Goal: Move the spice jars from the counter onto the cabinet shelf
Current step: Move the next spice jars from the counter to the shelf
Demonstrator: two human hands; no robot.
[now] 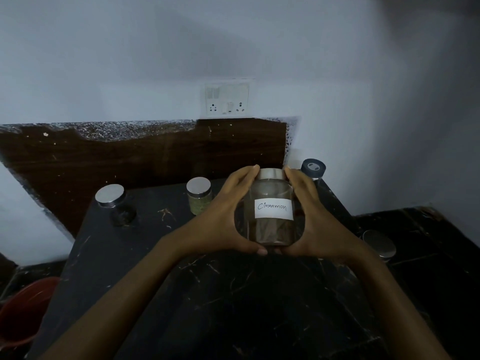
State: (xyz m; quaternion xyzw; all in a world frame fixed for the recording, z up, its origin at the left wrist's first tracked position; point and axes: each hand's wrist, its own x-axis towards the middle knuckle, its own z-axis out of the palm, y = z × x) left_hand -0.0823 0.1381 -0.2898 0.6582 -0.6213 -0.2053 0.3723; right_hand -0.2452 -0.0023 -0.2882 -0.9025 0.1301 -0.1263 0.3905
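A two-handed grip: the left hand (223,216) and right hand (317,219) curl around a glass cinnamon jar (271,211). Fingertips reach its silver lid and thumbs tuck under its base, over the dark marbled surface (207,294). Just left of the grip stands a green-filled jar (199,196), farther left a dark jar (115,203), and behind-right a black-lidded jar (313,168).

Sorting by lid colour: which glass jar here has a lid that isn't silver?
The glass jar with the black lid, at the back right corner of the black marble counter. The rest have silver lids.
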